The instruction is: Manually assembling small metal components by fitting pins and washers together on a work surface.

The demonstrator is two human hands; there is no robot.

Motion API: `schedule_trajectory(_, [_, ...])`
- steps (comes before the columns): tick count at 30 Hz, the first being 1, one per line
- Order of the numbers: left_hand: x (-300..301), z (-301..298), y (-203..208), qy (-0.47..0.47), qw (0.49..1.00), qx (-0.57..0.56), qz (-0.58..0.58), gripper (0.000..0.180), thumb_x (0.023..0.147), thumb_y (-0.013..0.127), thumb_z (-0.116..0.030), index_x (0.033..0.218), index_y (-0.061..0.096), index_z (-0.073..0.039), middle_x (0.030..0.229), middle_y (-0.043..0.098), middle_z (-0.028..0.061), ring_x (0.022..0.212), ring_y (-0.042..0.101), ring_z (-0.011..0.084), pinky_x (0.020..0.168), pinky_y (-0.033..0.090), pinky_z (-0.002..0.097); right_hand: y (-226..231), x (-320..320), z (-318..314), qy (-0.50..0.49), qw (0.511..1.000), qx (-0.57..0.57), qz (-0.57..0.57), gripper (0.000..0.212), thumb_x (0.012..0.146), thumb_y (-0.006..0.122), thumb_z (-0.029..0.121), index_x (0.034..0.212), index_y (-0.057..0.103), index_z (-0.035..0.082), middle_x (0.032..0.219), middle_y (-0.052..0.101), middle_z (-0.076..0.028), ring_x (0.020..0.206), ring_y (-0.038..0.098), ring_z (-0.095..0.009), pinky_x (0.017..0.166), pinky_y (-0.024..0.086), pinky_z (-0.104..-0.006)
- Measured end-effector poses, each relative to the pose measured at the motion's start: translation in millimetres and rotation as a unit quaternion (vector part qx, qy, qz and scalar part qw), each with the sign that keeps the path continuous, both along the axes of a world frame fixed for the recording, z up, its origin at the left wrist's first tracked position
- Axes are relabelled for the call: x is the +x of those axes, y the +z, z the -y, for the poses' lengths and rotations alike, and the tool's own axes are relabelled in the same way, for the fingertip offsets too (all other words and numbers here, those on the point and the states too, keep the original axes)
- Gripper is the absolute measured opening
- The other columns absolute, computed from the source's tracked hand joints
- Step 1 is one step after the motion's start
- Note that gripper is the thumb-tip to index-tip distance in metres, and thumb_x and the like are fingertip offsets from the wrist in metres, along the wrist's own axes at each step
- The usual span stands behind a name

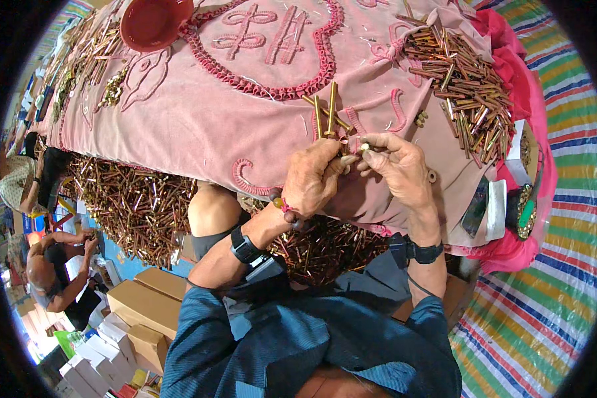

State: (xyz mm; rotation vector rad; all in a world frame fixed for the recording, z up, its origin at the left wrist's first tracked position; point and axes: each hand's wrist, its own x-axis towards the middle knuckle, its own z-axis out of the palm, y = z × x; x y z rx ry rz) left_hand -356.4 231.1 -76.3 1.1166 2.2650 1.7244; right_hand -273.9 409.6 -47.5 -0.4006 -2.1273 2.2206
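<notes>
Above the pink cloth, my left hand (306,178) is closed around several slim brass-coloured tubes (332,106), which stick up and fan out past its fingers. My right hand (401,166) meets it fingertip to fingertip. Between that thumb and forefinger is pinched a small shiny gold-coloured piece (365,146). The ends of the tubes inside my left palm are hidden. A small ring-shaped part (432,176) lies on the cloth beside my right wrist, and a few small brass pieces (421,119) rest farther off.
A pile of copper-coloured tubes (469,89) covers the cloth's far right. At the far left stands a red bowl (154,26), near small gold parts (113,89). Below the cloth spreads a large heap of tubes (126,205). Cardboard boxes (142,302) and two other people occupy the left.
</notes>
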Motion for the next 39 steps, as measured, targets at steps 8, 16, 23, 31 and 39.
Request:
schedule_trajectory(8, [-0.7, 3.4, -2.2, -0.016, 1.0, 0.018, 0.006, 0.011, 0.086, 0.067, -0.001, 0.088, 0.056, 0.0, 0.072, 0.054, 0.0194, 0.066, 0.055, 0.042, 0.058, 0.042, 0.0449, 3.4, 1.9, 10.1, -0.008, 0.998, -0.035, -0.055, 0.028, 0.099, 0.065, 0.013, 0.12, 0.063, -0.006, 0.095, 0.07, -0.005, 0.082, 0.067, -0.01, 0.074, 0.056, -0.0248])
schedule_trajectory(16, [-11.0, 1.8, -1.3, -0.016, 0.956, 0.036, 0.292, 0.022, 0.1, 0.062, -0.016, 0.116, 0.063, 0.0, 0.096, 0.071, 0.0051, 0.082, 0.067, 0.0112, 0.066, 0.056, 0.0267, 6.3, 0.0, 0.2, -0.037, 0.999, 0.001, -0.001, 0.026, 0.097, 0.068, 0.012, 0.118, 0.065, -0.003, 0.093, 0.07, -0.002, 0.079, 0.066, -0.007, 0.07, 0.055, -0.0226])
schedule_trajectory(23, [-18.1, 1.6, 1.4, -0.03, 0.934, 0.045, 0.352, 0.026, 0.1, 0.062, -0.016, 0.12, 0.061, 0.0, 0.103, 0.07, 0.0055, 0.085, 0.068, 0.0109, 0.065, 0.057, 0.0244, -4.4, -0.8, -6.7, -0.048, 0.999, -0.009, -0.02, 0.021, 0.095, 0.068, 0.009, 0.111, 0.067, -0.004, 0.091, 0.07, -0.005, 0.073, 0.066, -0.009, 0.067, 0.055, -0.0233])
schedule_trajectory(31, [-15.9, 1.6, 2.3, -0.033, 0.933, 0.055, 0.354, 0.022, 0.1, 0.062, -0.014, 0.117, 0.062, 0.001, 0.103, 0.07, 0.007, 0.086, 0.068, 0.0132, 0.071, 0.059, 0.0262, -4.4, -0.4, -9.3, -0.029, 0.998, 0.043, 0.026, 0.023, 0.093, 0.071, 0.013, 0.108, 0.068, -0.004, 0.09, 0.071, -0.006, 0.075, 0.066, -0.01, 0.067, 0.054, -0.0252])
schedule_trajectory(39, [-6.6, 7.3, -8.9, -0.036, 0.979, 0.018, 0.198, 0.017, 0.097, 0.067, -0.014, 0.107, 0.065, 0.0, 0.086, 0.071, 0.0064, 0.073, 0.062, 0.011, 0.063, 0.05, 0.0291, -4.4, 0.8, -8.2, 0.035, 0.987, 0.142, 0.071, 0.023, 0.087, 0.071, 0.008, 0.105, 0.066, -0.006, 0.087, 0.07, -0.006, 0.079, 0.067, -0.013, 0.069, 0.054, -0.0271])
